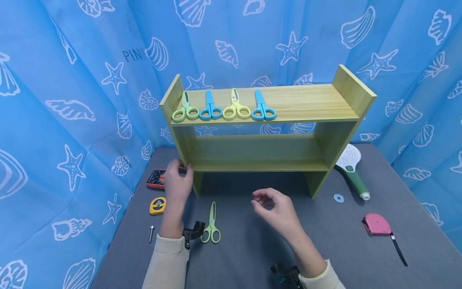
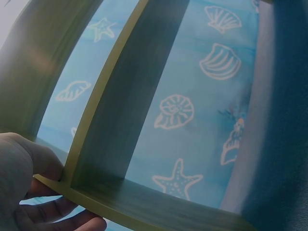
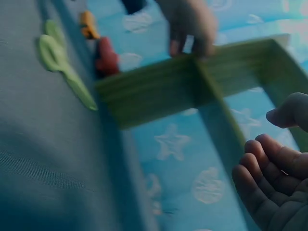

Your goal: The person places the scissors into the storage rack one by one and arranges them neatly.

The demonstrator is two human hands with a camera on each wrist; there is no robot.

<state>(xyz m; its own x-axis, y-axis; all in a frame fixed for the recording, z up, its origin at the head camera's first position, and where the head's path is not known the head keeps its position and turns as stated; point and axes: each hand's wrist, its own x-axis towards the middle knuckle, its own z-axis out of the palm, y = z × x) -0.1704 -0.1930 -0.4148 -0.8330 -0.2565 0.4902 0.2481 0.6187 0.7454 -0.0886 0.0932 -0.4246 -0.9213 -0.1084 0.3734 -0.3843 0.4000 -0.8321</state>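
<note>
A small two-tier wooden shelf (image 1: 260, 166) stands on the grey table. My left hand (image 1: 177, 180) grips the front edge of its left side panel, near the lower board; the left wrist view shows the thumb (image 2: 45, 161) on one face and the fingers behind. My right hand (image 1: 279, 208), empty with fingers loosely bent, hovers before the shelf. On the top board lie green scissors (image 1: 185, 108), blue scissors (image 1: 209, 108), yellow scissors (image 1: 236, 107) and more blue scissors (image 1: 262, 108). Another pair of green scissors (image 1: 212, 224) rests on the table between my arms.
Left of the shelf are a red-black multimeter (image 1: 156, 179), a yellow tape measure (image 1: 157, 206) and a bolt (image 1: 151, 234). To its right lie a green-handled shower head (image 1: 351, 170), a pale blue disc (image 1: 339, 198) and a pink tape measure (image 1: 377, 224) with a black strap. A blue curtain surrounds the table.
</note>
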